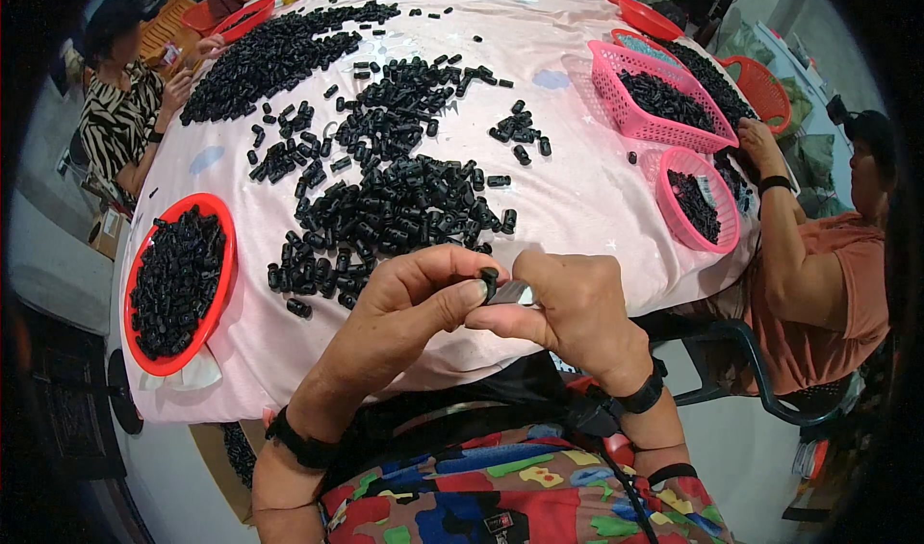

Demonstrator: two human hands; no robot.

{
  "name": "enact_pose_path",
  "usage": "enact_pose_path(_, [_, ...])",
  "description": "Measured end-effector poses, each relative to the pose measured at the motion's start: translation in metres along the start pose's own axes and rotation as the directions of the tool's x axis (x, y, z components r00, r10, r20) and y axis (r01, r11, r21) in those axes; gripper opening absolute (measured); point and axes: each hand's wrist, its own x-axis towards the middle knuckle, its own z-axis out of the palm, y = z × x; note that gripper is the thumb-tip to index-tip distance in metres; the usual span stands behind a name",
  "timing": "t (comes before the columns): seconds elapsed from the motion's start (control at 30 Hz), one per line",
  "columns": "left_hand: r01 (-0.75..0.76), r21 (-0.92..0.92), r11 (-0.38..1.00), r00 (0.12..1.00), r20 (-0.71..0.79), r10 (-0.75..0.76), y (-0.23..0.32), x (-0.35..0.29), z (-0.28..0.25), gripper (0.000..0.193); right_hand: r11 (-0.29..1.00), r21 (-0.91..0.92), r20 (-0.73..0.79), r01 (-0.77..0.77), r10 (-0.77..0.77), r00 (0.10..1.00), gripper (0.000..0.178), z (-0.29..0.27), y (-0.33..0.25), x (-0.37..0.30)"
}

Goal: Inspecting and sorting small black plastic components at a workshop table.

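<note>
Between the thumb and fingers of my left hand (399,308) is a small black plastic cord lock (490,278), held over the near edge of the table. My right hand (582,313) is closed on a flat, shiny silvery piece (513,294), which meets the cord lock; its exact kind is hard to make out. Just beyond my hands lies a heap of similar black cord locks (395,202), spread loosely on the cloth. A red tray (229,275) full of small black parts stands to my left.
A pale pink cloth (558,198) covers the table. At right stand a pink basket (616,101) and a round pink basket (674,219), both with black parts. One person (808,284) works at right, another (120,121) at far left beside a large black heap (279,63).
</note>
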Motion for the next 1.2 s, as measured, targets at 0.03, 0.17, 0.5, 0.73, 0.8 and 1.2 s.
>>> enact_pose_path(0.03, [0.004, 0.002, 1.0, 1.0, 0.004, -0.004, 0.0, 0.0, -0.001, 0.023, 1.0, -0.004, 0.011, 0.01, -0.01, 1.0, 0.047, 0.0, 0.0, 0.0])
enact_pose_path(0.17, [-0.025, -0.042, 0.999, 1.0, -0.017, 0.024, -0.003, 0.0, 0.001, 0.023, 0.997, 0.083, -0.039, -0.003, 0.006, 0.999, 0.045, -0.001, -0.001, 0.001])
enact_pose_path(0.5, [-0.004, -0.053, 0.999, 1.0, 0.022, 0.006, -0.003, 0.001, -0.004, 0.026, 0.999, 0.044, -0.002, -0.001, 0.001, 1.0, 0.043, 0.0, -0.001, 0.001])
enact_pose_path(0.73, [0.015, -0.126, 0.992, 0.998, 0.055, -0.008, 0.001, 0.002, -0.003, 0.027, 0.827, 0.554, -0.08, -0.097, 0.169, 0.982, 0.024, -0.007, -0.008, 0.004])
enact_pose_path(0.8, [0.006, -0.145, 0.989, 0.998, 0.058, 0.002, 0.0, 0.002, -0.003, 0.027, 0.807, 0.583, -0.056, -0.091, 0.152, 0.987, 0.021, -0.006, -0.008, 0.005])
enact_pose_path(1.2, [0.096, -0.234, 0.968, 0.992, 0.108, -0.072, 0.0, 0.003, -0.005, 0.026, 0.652, 0.731, 0.051, -0.199, 0.239, 0.97, 0.016, -0.003, -0.005, 0.003])
